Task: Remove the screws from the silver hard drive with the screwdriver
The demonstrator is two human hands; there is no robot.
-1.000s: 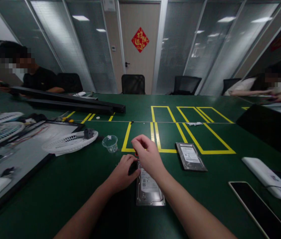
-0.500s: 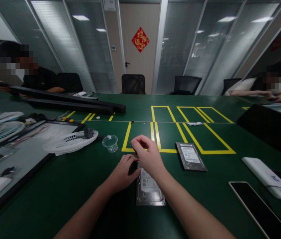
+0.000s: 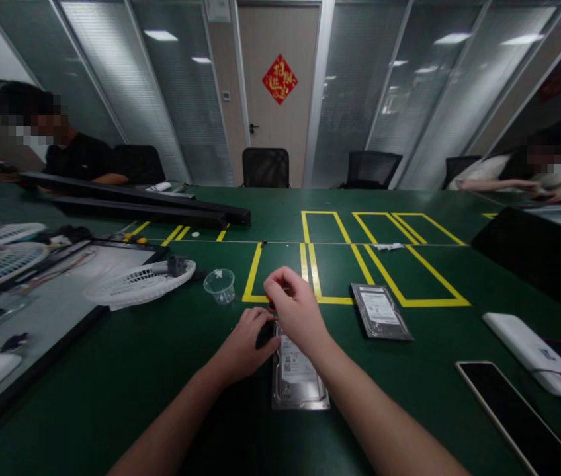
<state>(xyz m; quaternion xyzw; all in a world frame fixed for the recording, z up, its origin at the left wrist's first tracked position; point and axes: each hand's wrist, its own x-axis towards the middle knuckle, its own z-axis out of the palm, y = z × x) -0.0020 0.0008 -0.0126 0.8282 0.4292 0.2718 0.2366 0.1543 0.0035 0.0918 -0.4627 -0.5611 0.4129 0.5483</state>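
Note:
A silver hard drive (image 3: pixel 298 378) lies lengthwise on the green table (image 3: pixel 126 370) in front of me. My left hand (image 3: pixel 243 345) rests curled on its far left corner, pressing it down. My right hand (image 3: pixel 296 311) is closed in a pinch above the drive's far end, around a thin tool with a red part (image 3: pixel 271 306) showing under the fingers; the tool's tip is hidden. A second hard drive (image 3: pixel 380 312) lies flat to the right, by the yellow tape boxes (image 3: pixel 360 264).
A small clear plastic cup (image 3: pixel 219 285) stands left of my hands. White fan grilles (image 3: pixel 137 283) and a framed board (image 3: pixel 57 291) fill the left side. A phone (image 3: pixel 513 413) and a white device (image 3: pixel 533 350) lie at the right. Two other people sit at the table's far corners.
My right hand has shifted very slightly over the drive's far end. The left hand and the drive stay where they were.

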